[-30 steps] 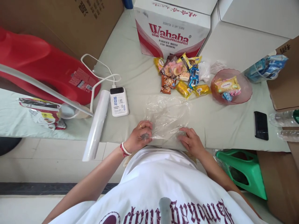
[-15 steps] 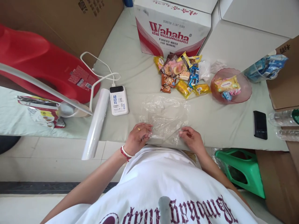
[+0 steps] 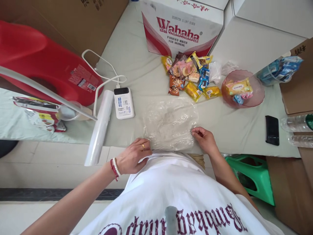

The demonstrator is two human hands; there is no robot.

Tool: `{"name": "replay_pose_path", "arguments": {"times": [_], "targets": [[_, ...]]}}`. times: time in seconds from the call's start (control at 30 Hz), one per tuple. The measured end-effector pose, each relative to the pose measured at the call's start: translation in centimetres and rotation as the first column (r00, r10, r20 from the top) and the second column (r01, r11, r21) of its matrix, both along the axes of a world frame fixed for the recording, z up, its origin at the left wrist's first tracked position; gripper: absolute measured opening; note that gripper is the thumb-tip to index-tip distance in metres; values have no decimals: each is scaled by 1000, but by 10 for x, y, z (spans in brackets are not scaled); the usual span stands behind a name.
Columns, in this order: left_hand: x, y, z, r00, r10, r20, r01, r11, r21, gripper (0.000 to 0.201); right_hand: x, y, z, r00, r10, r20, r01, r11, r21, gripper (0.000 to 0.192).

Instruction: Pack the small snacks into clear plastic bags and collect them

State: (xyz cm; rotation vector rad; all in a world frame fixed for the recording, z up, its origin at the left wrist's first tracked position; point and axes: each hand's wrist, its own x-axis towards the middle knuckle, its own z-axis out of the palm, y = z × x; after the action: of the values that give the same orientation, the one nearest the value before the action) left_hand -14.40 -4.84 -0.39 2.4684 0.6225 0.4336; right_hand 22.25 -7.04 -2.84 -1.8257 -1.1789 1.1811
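Sheet position: the clear plastic sheet [image 3: 170,123] lies flat on the bench [image 3: 132,55], directly ahead of my body, between my two hands.
Long axis: roughly left to right, its near edge running along the bench edge.
Left hand [image 3: 133,160]: at the near-left corner, fingers curled and pinching the film edge — partly closed.
Right hand [image 3: 204,140]: at the near-right corner, fingertips pinched on the film — the hand that reaches farther up the sheet.
Nearer hand: both touch the sheet; neither is clearly nearer.
Sheet look: transparent, thin, wrinkled, with faint glare.
Surroundings: film roll [image 3: 99,127] just left of it — snack packets [image 3: 189,76] beyond its far edge.
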Motion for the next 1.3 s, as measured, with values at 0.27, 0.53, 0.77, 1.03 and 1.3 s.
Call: {"name": "replay_pose_path", "arguments": {"times": [0.27, 0.53, 0.77, 1.03, 1.3], "targets": [[67, 26, 33, 905, 417, 88, -426, 893, 146, 26, 2, -7, 10, 988, 103, 116, -115, 989, 96, 25], [110, 22, -39, 936, 262, -233, -235, 962, 137, 69, 12, -12, 27, 980, -158, -119, 161, 987, 16, 37], [104, 20, -41, 936, 279, -214, -253, 957, 140, 69, -4, -30, 36, 763, -446, -468, 316, 889, -332, 42], [105, 20, -39, 934, 282, -219, -259, 958, 126, 66, -6, -34, 46, 741, -316, -592, 64, 911, -407, 63], [106, 20, -39, 934, 283, -219, -262, 957, 121, 65, -15, -29, 46, 768, -300, -566, 13, 891, -454, 47]]}}
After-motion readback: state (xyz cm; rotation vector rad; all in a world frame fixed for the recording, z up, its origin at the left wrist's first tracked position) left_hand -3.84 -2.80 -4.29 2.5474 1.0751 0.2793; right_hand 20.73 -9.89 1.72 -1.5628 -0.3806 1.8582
